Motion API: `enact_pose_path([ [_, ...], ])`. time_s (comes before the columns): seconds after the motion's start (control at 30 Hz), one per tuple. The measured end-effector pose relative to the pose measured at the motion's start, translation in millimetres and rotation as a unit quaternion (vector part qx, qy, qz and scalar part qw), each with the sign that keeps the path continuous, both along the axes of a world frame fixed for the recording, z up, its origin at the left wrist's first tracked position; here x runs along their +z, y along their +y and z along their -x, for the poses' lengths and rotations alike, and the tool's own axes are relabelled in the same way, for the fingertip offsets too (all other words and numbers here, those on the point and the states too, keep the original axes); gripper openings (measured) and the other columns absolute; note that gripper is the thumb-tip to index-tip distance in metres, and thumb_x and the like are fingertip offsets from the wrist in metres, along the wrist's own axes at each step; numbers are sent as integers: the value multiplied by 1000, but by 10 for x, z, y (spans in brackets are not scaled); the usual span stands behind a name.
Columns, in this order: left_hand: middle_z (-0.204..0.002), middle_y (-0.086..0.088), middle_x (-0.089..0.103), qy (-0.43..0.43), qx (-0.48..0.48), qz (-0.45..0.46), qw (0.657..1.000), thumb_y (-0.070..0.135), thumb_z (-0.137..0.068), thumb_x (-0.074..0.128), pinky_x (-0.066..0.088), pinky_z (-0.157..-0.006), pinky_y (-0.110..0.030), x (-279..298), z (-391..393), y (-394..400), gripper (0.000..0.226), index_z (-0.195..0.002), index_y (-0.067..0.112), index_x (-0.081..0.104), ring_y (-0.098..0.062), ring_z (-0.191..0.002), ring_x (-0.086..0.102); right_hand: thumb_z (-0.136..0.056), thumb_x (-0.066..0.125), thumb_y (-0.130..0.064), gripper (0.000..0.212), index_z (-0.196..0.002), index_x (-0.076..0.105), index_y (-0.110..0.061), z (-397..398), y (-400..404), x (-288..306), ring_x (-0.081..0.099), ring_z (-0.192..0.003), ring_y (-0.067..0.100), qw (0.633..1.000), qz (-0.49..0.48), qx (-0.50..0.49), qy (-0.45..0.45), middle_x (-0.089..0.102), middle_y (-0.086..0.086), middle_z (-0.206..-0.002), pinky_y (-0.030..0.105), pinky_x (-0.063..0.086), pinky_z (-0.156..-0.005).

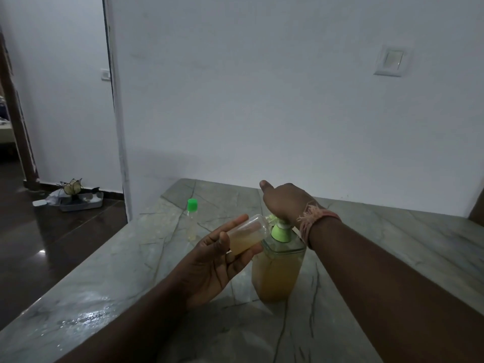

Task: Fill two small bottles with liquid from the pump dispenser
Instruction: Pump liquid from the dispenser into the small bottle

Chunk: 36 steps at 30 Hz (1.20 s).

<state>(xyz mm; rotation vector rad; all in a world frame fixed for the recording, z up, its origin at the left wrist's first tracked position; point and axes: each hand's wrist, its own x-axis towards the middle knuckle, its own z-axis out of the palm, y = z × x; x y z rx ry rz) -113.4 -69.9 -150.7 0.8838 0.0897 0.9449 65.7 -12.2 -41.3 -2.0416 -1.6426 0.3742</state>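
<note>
Dim room w/ plain white wall [262,100] behind a grey veined marble counter [104,284]; switch plate [390,60] upper right, dark glossy floor [65,231] and a tray [81,203] at left.

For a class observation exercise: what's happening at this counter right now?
A person's right hand presses on the green pump head of a clear square dispenser of amber liquid. Their left hand tilts a small clear uncapped bottle, partly filled, with its mouth at the spout. A second small clear bottle with a green cap stands behind on the grey marble counter.
</note>
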Motion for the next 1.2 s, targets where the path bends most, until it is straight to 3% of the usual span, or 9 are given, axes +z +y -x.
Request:
enact_pose_path([
  [0.13,-146,-18,53,-1,2,-3,1000,24,-78,85,58,-89,-34,-1,-8,18,69,-139,12,57,-42,-124,58,-84,25,-71,77,-103,69,-10,-32,66,-39,63,-94,30,999,-38,-20,13,69,12,-105,37,45,-81],
  [0.3,-141,-19,56,-3,-5,3,1000,23,-79,84,59,-89,-34,-15,17,34,63,-137,12,59,-41,-122,60,-93,25,-54,53,-120,63,-28,-24,60,-94,58,-101,33,1000,-30,-3,2,64,12,-113,38,40,-80],
  [0.47,-143,-18,55,-5,-4,5,1000,22,-78,85,59,-89,-35,5,-1,-4,66,-137,13,59,-42,-122,59,-94,27,-52,53,-122,59,-20,-12,57,-29,56,-112,35,1000,-4,10,-18,59,16,-125,38,40,-86],
  [0.57,-146,-18,53,-8,-5,-4,1000,23,-81,83,58,-90,-34,18,3,4,64,-138,12,57,-42,-124,58,-93,29,-51,54,-118,63,-18,-37,75,-14,59,-104,33,1000,-18,1,-3,64,15,-117,37,43,-85],
  [0.7,-141,-18,56,-2,-12,-2,1000,24,-81,82,59,-88,-34,3,17,22,62,-137,12,59,-41,-121,61,-97,25,-29,45,-130,54,-22,-4,58,-61,56,-106,36,1000,2,12,-14,58,17,-122,41,45,-88],
  [0.83,-143,-18,55,-2,-4,5,1000,23,-80,84,59,-89,-35,3,17,12,65,-138,12,58,-43,-123,59,-91,25,-18,55,-145,31,-27,34,34,-13,51,-112,38,1000,16,6,-21,49,21,-130,39,41,-80],
  [0.97,-141,-17,57,0,7,5,1000,24,-77,86,59,-87,-34,27,-3,-16,66,-136,13,60,-42,-122,60,-95,28,-31,47,-139,44,-25,26,-1,68,52,-114,37,997,0,34,-64,52,18,-131,42,43,-91],
  [1.03,-141,-17,57,1,7,2,1000,24,-77,86,59,-87,-33,24,1,-5,66,-136,13,60,-41,-122,60,-94,27,-28,46,-137,43,-28,17,2,33,53,-108,37,997,-21,34,-67,54,17,-122,42,43,-85],
  [1.2,-140,-19,58,-2,1,1,1000,23,-76,87,60,-88,-34,25,0,-8,65,-135,11,61,-42,-120,61,-95,25,-25,48,-141,37,-27,8,-13,-36,51,-112,40,998,-16,14,-58,50,21,-130,42,40,-83],
])
